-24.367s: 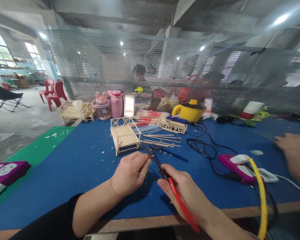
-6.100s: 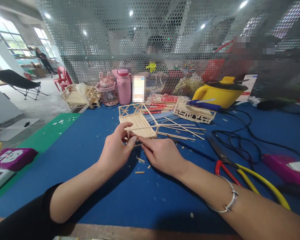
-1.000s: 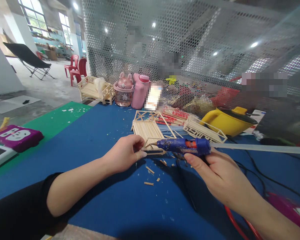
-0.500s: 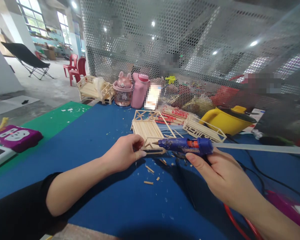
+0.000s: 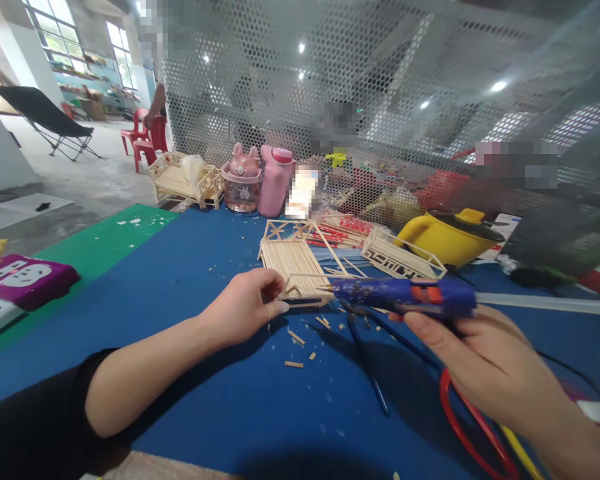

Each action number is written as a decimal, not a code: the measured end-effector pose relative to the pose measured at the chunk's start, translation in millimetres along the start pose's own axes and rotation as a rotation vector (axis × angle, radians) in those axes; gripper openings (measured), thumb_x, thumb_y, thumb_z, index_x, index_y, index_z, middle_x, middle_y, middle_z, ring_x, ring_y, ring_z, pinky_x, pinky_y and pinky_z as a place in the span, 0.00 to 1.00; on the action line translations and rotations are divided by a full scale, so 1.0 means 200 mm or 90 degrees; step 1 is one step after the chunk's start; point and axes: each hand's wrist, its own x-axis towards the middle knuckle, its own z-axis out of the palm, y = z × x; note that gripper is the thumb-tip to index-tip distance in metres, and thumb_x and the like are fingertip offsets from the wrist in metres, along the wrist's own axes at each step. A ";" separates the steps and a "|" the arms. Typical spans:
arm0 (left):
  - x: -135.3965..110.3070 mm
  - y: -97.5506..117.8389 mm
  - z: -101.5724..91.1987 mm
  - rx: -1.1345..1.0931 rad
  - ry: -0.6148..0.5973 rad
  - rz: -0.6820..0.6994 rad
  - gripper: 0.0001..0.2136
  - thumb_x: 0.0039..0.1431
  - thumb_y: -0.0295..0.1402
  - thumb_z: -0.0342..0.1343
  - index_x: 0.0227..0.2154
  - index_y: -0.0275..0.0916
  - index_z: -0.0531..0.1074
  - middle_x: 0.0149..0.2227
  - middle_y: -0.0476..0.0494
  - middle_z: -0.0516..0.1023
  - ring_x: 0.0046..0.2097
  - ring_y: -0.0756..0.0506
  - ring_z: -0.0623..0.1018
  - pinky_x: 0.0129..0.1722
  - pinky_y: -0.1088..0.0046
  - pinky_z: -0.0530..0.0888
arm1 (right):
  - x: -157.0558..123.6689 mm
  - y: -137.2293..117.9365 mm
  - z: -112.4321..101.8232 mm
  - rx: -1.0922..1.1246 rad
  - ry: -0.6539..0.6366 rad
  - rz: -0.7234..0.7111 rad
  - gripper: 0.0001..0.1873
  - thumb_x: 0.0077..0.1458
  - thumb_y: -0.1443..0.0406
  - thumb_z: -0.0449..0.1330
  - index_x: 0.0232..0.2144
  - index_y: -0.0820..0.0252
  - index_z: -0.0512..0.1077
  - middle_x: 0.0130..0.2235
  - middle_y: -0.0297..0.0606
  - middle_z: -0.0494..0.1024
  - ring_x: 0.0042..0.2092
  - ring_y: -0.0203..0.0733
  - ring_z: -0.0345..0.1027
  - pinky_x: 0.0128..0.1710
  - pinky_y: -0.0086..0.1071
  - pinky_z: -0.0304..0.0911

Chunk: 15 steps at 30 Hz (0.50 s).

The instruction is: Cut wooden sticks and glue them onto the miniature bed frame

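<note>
In the middle of the frame, on the blue table mat, a pale model frame of thin wooden sticks lies flat. The left hand, coming in from the lower left, is closed in a pinch on the slim stick rail at the model's near edge, thumb and forefinger tips together. The right hand, at the lower right, is wrapped round the grip of a blue hot-glue gun held level. The gun's nozzle points left, just beside the rail's right end; whether it touches is too close to tell. A clear glue stick juts from the gun's back towards the right edge. The stick model looks very light and stiff but brittle, with glued joints likely to snap under a squeeze or twist. It is best held lightly at a solid rail or corner, away from fresh glue. The gun looks rigid and is safest held by its handle, as the tip is probably hot. Short stick offcuts lie below the hands.
</note>
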 end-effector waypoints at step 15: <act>0.00 0.04 0.00 0.070 -0.046 -0.112 0.10 0.48 0.37 0.55 0.27 0.40 0.60 0.27 0.51 0.69 0.29 0.49 0.67 0.30 0.73 0.63 | 0.27 0.81 -0.02 -0.396 -0.014 0.286 0.20 0.57 0.56 0.48 0.38 0.67 0.70 0.37 0.57 0.77 0.37 0.58 0.71 0.30 0.38 0.58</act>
